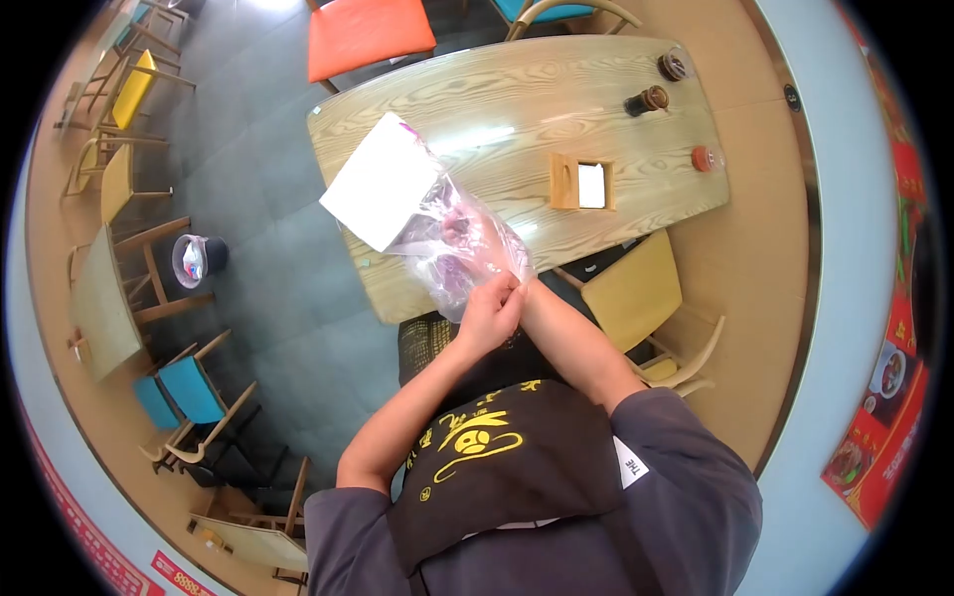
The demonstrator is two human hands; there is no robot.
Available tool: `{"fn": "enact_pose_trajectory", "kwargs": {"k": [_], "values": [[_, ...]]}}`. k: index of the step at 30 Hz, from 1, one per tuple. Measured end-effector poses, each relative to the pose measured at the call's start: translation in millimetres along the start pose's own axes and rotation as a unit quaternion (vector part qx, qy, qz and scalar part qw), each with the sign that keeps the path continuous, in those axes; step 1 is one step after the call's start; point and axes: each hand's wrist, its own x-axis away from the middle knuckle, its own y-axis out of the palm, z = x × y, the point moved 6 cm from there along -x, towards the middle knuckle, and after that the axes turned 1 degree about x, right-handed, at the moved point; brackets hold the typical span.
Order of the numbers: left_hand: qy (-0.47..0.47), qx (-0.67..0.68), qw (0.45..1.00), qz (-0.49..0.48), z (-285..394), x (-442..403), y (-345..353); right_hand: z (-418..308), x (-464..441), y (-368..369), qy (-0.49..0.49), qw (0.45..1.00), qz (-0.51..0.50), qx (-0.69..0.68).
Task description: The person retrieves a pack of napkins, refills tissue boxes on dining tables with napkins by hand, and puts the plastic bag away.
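Note:
My left hand pinches the open edge of a clear plastic bag at my right wrist. Inside the bag is my right hand, seen through creased, shiny film that blurs its fingers; whether they grip anything cannot be made out. Beyond those fingers a flat white square, with a bit of purple at its upper corner, lies tilted at the bag's far end, over the left part of the wooden table.
On the table stand a wooden box with white tissues, two dark jars and a red-topped jar. Around it are an orange chair and a yellowish chair. A lined bin stands on the floor at left.

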Motion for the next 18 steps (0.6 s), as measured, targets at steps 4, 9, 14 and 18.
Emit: {"fn": "enact_pose_trajectory", "kwargs": {"k": [4, 9, 14, 18], "values": [[-0.049, 0.113, 0.992, -0.006, 11, 3, -7, 5, -25, 15, -0.001, 0.971, -0.024, -0.238], [0.002, 0.014, 1.0, -0.017, 12, 10, -1, -24, -51, 25, -0.297, 0.807, 0.122, 0.495], [0.014, -0.012, 0.999, 0.031, 4, 3, -29, -12, -113, 15, -0.215, 0.851, 0.124, 0.463], [-0.025, 0.066, 0.997, 0.025, -3, -8, -46, 51, -166, -23, -0.175, 0.885, 0.145, 0.407]]}}
